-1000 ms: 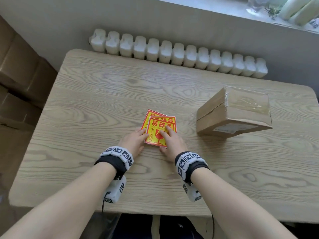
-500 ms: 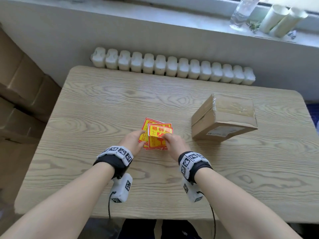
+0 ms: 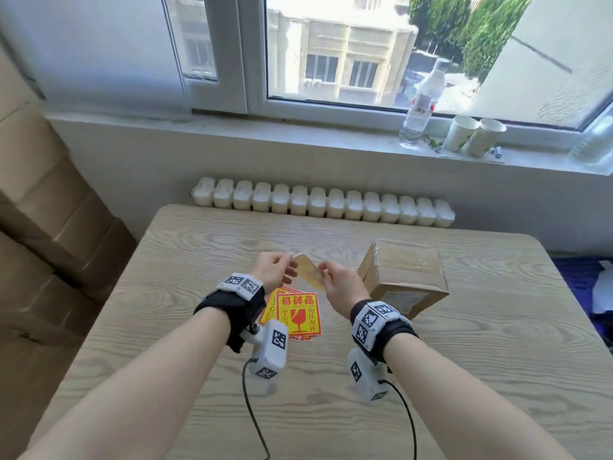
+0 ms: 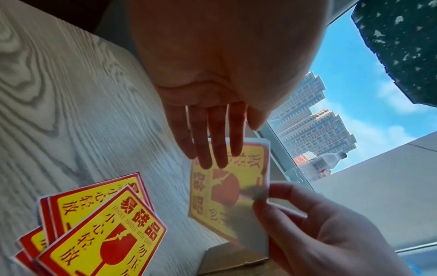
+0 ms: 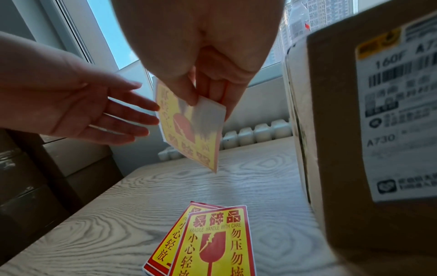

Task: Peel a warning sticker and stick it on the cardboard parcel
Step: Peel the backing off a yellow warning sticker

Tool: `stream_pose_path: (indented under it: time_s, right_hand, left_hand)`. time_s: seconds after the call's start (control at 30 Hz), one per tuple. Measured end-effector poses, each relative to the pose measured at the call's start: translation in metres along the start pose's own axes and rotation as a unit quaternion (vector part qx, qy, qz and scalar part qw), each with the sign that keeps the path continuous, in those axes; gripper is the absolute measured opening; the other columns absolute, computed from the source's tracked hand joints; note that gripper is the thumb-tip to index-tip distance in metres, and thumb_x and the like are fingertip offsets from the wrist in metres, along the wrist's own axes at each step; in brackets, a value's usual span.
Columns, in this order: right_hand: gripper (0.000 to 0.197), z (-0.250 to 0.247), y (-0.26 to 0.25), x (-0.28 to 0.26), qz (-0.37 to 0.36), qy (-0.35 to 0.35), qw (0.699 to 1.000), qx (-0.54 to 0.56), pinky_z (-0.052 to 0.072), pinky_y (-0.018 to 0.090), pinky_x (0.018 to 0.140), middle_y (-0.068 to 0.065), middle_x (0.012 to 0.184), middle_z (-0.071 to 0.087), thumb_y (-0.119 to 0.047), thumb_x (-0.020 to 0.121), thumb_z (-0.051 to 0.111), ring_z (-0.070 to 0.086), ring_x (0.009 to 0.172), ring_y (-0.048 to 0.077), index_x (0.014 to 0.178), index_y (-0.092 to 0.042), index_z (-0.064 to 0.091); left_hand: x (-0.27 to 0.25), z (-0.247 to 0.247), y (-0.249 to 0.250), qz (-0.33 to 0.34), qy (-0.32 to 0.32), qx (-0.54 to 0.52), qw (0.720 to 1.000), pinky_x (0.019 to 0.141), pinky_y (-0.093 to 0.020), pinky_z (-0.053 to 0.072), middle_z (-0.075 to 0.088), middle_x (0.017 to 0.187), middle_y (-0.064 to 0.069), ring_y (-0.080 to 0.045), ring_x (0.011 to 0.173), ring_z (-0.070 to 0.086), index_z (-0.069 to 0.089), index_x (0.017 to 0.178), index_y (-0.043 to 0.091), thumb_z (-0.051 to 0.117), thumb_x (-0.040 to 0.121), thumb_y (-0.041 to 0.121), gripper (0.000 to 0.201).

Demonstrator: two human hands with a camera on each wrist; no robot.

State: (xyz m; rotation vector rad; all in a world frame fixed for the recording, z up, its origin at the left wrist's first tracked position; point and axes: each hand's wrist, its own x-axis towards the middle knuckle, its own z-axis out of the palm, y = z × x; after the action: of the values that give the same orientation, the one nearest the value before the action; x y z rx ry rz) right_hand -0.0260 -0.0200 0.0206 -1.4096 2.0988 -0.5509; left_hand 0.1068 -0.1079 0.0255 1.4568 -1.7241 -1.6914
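Above the table (image 3: 199, 260): sticker (image 3: 310, 275) lifted, just left of the cardboard parcel (image 3: 406, 277)
My right hand (image 3: 341, 282): pinching its corner
My left hand (image 3: 273, 270): fingers straight, touching the sticker's other edge
Left of parcel: sticker pile (image 3: 300, 315) flat on woodgrain
Right wrist view only: parcel's shipping label (image 5: 399, 104)

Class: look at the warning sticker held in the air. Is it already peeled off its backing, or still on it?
Cannot tell. The right hand pinches the warning sticker at one corner; whether the backing is separated isn't clear.
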Motion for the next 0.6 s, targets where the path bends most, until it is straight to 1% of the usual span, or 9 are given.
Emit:
stream_pose_path:
  time_s: [0.03, 0.07, 0.2, 0.33, 0.4, 0.43, 0.5, 0.53, 0.6]
  right_hand:
    - [0.026, -0.003, -0.001, -0.001, -0.007, 0.001, 1.0, 0.004, 0.051, 0.038, 0.082, 0.014, 0.102, 0.069, -0.014, 0.095, 0.039, 0.063, 0.092, 0.03, 0.111, -0.013, 0.059]
    - [0.024, -0.005, -0.002, -0.002, -0.013, 0.003, 1.0, 0.007, 0.05, 0.036, 0.08, 0.013, 0.101, 0.069, -0.014, 0.094, 0.041, 0.063, 0.091, 0.029, 0.108, -0.013, 0.06]
    - [0.019, -0.012, -0.002, -0.003, -0.033, 0.005, 0.999, 0.004, 0.05, 0.035, 0.079, 0.012, 0.099, 0.07, -0.014, 0.092, 0.045, 0.063, 0.09, 0.028, 0.102, -0.012, 0.062]
    - [0.026, -0.017, -0.001, -0.005, -0.056, 0.0, 0.998, 0.04, 0.048, 0.028, 0.075, 0.01, 0.104, 0.071, -0.009, 0.091, 0.046, 0.065, 0.09, 0.023, 0.114, -0.014, 0.058]
    - [0.03, -0.019, -0.001, -0.004, -0.056, 0.004, 0.996, 0.07, 0.05, 0.028, 0.075, 0.01, 0.105, 0.071, -0.008, 0.091, 0.046, 0.066, 0.091, 0.023, 0.118, -0.016, 0.057]
    - [0.03, -0.021, -0.002, -0.004, -0.053, 0.008, 0.996, 0.077, 0.051, 0.03, 0.077, 0.01, 0.106, 0.07, -0.008, 0.091, 0.045, 0.065, 0.094, 0.023, 0.118, -0.015, 0.058]
    - [0.028, -0.024, -0.002, -0.002, -0.051, 0.016, 0.995, 0.081, 0.05, 0.032, 0.082, 0.011, 0.109, 0.067, -0.008, 0.092, 0.045, 0.062, 0.096, 0.023, 0.115, -0.011, 0.06]
    - [0.026, -0.025, -0.002, -0.001, -0.054, 0.017, 0.995, 0.081, 0.049, 0.031, 0.081, 0.012, 0.109, 0.066, -0.009, 0.093, 0.045, 0.061, 0.094, 0.021, 0.113, -0.009, 0.061]
    - [0.023, -0.026, -0.001, 0.002, -0.061, 0.017, 0.995, 0.08, 0.045, 0.028, 0.076, 0.013, 0.108, 0.067, -0.011, 0.094, 0.046, 0.057, 0.088, 0.017, 0.11, -0.008, 0.062]
  left_hand:
    - [-0.001, 0.001, 0.006, -0.004, -0.003, -0.007, 1.0, 0.051, -0.022, 0.043, 0.059, 0.067, -0.008, -0.015, 0.051, 0.054, 0.061, 0.071, 0.005, 0.039, 0.098, 0.024, 0.039]
    - [-0.002, 0.001, 0.01, -0.006, -0.008, -0.002, 1.0, 0.05, -0.022, 0.042, 0.06, 0.064, -0.007, -0.014, 0.048, 0.055, 0.059, 0.068, 0.008, 0.041, 0.097, 0.028, 0.04]
    - [-0.005, 0.005, 0.021, -0.018, -0.023, 0.021, 0.999, 0.049, -0.021, 0.043, 0.062, 0.067, -0.007, -0.017, 0.054, 0.056, 0.064, 0.078, 0.005, 0.047, 0.094, 0.032, 0.036]
    - [-0.007, 0.012, 0.026, -0.009, -0.016, 0.03, 0.999, 0.054, -0.023, 0.044, 0.061, 0.068, -0.006, -0.016, 0.056, 0.055, 0.06, 0.074, 0.009, 0.052, 0.093, 0.026, 0.026]
    - [-0.007, 0.014, 0.026, 0.021, 0.017, 0.072, 0.997, 0.055, -0.024, 0.046, 0.06, 0.069, -0.003, -0.016, 0.056, 0.056, 0.058, 0.085, 0.008, 0.059, 0.089, 0.018, 0.01]
    - [-0.008, 0.014, 0.026, 0.037, 0.038, 0.101, 0.993, 0.057, -0.026, 0.048, 0.059, 0.069, -0.001, -0.016, 0.059, 0.056, 0.057, 0.09, 0.009, 0.063, 0.086, 0.017, 0.011]
    - [-0.009, 0.013, 0.025, 0.058, 0.074, 0.156, 0.983, 0.067, -0.032, 0.051, 0.059, 0.073, 0.002, -0.018, 0.068, 0.058, 0.056, 0.096, 0.013, 0.069, 0.079, 0.021, 0.023]
    - [-0.01, 0.011, 0.024, 0.065, 0.085, 0.182, 0.977, 0.072, -0.034, 0.051, 0.06, 0.078, 0.0, -0.019, 0.074, 0.058, 0.059, 0.099, 0.015, 0.071, 0.077, 0.025, 0.027]
    - [-0.011, 0.009, 0.024, 0.071, 0.098, 0.232, 0.965, 0.083, -0.034, 0.048, 0.061, 0.099, -0.006, -0.02, 0.094, 0.057, 0.066, 0.103, 0.018, 0.072, 0.075, 0.032, 0.032]
